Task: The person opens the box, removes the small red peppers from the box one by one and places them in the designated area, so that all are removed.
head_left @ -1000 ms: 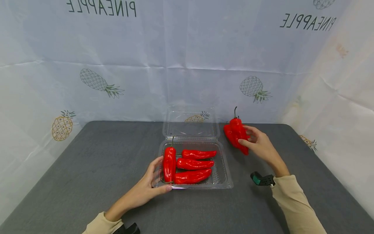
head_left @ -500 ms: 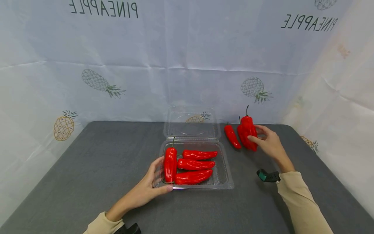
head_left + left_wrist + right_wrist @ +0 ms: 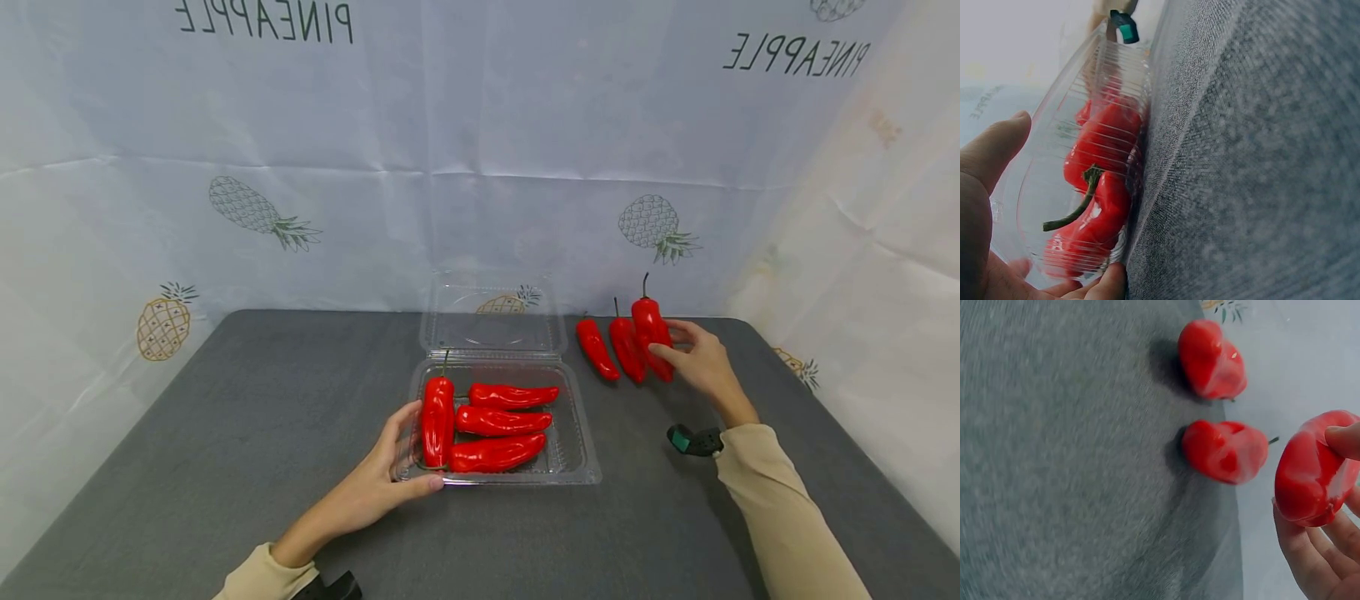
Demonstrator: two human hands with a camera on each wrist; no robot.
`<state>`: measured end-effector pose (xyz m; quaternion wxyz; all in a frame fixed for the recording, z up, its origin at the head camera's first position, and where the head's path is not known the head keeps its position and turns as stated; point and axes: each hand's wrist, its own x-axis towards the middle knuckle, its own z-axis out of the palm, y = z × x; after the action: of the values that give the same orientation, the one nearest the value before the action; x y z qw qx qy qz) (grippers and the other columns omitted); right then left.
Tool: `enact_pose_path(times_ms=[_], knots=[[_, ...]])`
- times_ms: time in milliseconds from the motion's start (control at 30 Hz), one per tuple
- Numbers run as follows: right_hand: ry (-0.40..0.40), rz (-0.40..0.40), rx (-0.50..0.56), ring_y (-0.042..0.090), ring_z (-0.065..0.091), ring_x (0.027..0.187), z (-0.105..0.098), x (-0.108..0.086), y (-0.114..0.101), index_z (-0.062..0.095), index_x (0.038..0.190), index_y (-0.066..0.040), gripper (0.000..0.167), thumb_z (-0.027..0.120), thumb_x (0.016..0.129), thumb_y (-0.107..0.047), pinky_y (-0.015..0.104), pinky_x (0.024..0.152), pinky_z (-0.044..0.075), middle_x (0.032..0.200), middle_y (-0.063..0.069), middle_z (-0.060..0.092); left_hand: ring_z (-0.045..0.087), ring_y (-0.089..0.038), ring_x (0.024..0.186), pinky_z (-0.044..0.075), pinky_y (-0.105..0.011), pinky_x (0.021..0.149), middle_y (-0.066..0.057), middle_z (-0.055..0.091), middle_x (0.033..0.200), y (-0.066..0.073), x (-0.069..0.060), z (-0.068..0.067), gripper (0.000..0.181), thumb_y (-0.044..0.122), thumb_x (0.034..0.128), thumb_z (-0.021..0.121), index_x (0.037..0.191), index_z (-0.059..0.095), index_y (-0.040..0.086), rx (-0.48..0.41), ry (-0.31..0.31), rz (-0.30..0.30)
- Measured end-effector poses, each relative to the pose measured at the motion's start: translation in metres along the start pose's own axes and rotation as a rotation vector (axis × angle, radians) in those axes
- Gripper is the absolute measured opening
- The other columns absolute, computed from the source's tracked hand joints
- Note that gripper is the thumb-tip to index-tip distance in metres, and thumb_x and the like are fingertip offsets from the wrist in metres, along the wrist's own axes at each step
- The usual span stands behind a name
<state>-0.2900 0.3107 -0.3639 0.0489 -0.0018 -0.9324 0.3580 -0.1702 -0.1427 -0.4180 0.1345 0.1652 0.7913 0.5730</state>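
Observation:
My right hand [image 3: 701,358] pinches a red pepper [image 3: 652,337] between thumb and fingers, its stem pointing up and away. In the right wrist view that pepper [image 3: 1310,478] appears off to the right, apart from the others. Two red peppers, one [image 3: 597,350] and another [image 3: 627,348], lie side by side just left of it on the table. My left hand [image 3: 382,471] grips the left front corner of a clear plastic container [image 3: 581,442], thumb along the front rim. Inside are several red peppers: one upright [image 3: 437,425], the rest sideways [image 3: 498,453].
The container's hinged lid [image 3: 491,325] stands open behind it. A grey cloth-like surface [image 3: 262,400] covers the table. A pale sheet printed with pineapples [image 3: 480,108] hangs behind and along the sides.
My right hand has shifted right and slightly back with the pepper. The two peppers beside it, earlier overlapped by the held one, now show apart. The left hand and container stay put.

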Motion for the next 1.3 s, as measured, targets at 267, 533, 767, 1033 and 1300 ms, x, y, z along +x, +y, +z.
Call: enact_pose_path(times_ms=[267,533,767,1033,1300], knots=[[0.013,0.016,-0.032,0.053,0.048,0.125,0.001,0.006,0.011,0.033,0.149,0.006,0.069,0.055,0.101,-0.037,0.062,0.092,0.052,0.139,0.039,0.047,0.023,-0.044,0.150,0.031,-0.056,0.117,-0.015,0.013,0.164,0.001,-0.001,0.000,0.093,0.027,0.0908,0.072,0.157,0.007,0.019,0.008,0.006,0.003],[0.038,0.050,-0.068,0.053,0.051,0.119,0.000,0.012,0.019,0.035,0.146,0.010,0.066,0.054,0.101,-0.033,0.060,0.090,0.053,0.136,0.040,0.047,0.022,-0.044,0.150,0.030,-0.056,0.118,-0.015,0.012,0.164,0.001,-0.001,-0.001,0.094,0.027,0.0907,0.072,0.157,0.007,0.019,-0.003,0.005,0.005],[0.044,0.119,-0.109,0.052,0.053,0.116,0.001,0.020,0.024,0.038,0.143,0.012,0.063,0.057,0.099,-0.028,0.058,0.091,0.054,0.132,0.040,0.051,0.021,-0.045,0.150,0.030,-0.057,0.117,-0.016,0.012,0.164,0.002,0.000,-0.001,0.094,0.027,0.0906,0.072,0.157,0.006,0.017,0.004,0.006,0.011],[0.041,0.147,-0.127,0.052,0.055,0.116,0.004,0.026,0.031,0.040,0.140,0.014,0.061,0.058,0.097,-0.025,0.058,0.095,0.052,0.130,0.041,0.052,0.022,-0.045,0.150,0.030,-0.057,0.117,-0.015,0.012,0.164,0.001,0.000,0.000,0.094,0.027,0.0904,0.072,0.157,0.006,0.018,0.007,0.007,0.008],[0.017,0.175,-0.154,0.047,0.061,0.107,0.005,0.030,0.036,0.042,0.137,0.016,0.062,0.058,0.096,-0.028,0.052,0.088,0.057,0.127,0.039,0.056,0.022,-0.043,0.150,0.030,-0.054,0.118,-0.015,0.012,0.164,0.000,0.000,0.000,0.094,0.027,0.0903,0.073,0.157,0.006,0.018,0.010,0.006,0.016]])
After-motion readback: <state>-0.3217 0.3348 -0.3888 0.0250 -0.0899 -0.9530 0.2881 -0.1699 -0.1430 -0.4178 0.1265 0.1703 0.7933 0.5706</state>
